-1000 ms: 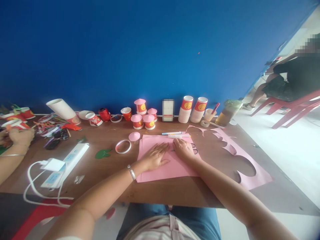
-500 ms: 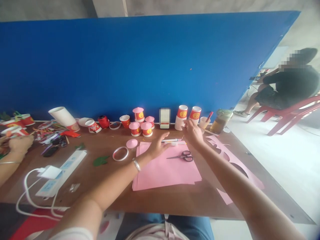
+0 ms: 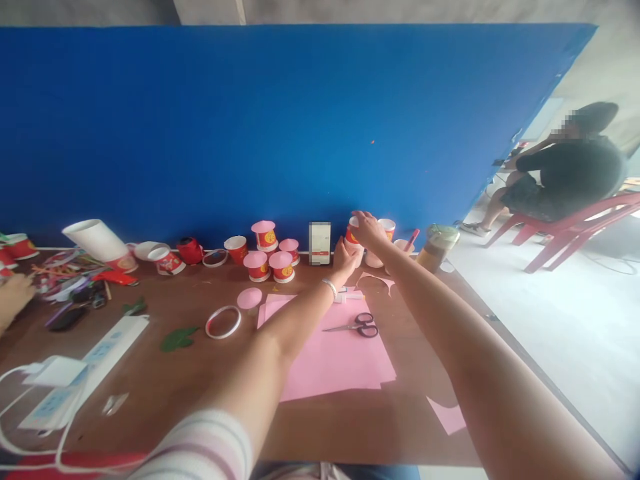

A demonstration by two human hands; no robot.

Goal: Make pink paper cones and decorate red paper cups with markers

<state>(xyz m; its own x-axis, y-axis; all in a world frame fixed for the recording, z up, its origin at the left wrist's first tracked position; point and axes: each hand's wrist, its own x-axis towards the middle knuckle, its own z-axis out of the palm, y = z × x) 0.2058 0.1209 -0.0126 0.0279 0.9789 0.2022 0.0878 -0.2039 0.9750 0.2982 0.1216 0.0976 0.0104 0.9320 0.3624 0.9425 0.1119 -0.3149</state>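
At the back of the table, both my hands are at a stack of paper cups with a red-and-gold printed cup (image 3: 351,233) on top. My left hand (image 3: 344,259) is closed round the stack's lower front. My right hand (image 3: 369,230) grips the top cup near its rim, its fingers partly hidden behind it. A second stack with a red paper cup (image 3: 387,227) stands just to the right, partly covered by my right wrist. Nearer me, black scissors (image 3: 364,325) and a white tube (image 3: 350,295) lie on pink paper sheets (image 3: 340,363).
Small cups with pink cone roofs (image 3: 257,265) stand left of a propped phone (image 3: 320,241). A lidded jar (image 3: 440,243) and a red marker (image 3: 412,240) are at right. A power strip (image 3: 93,370) lies left. Another person's hand (image 3: 17,297) shows at the far left.
My left hand has moved up and right from above the pink sheets to the left cup stack. My right hand has shifted onto that stack's top cup. The view has shifted slightly.
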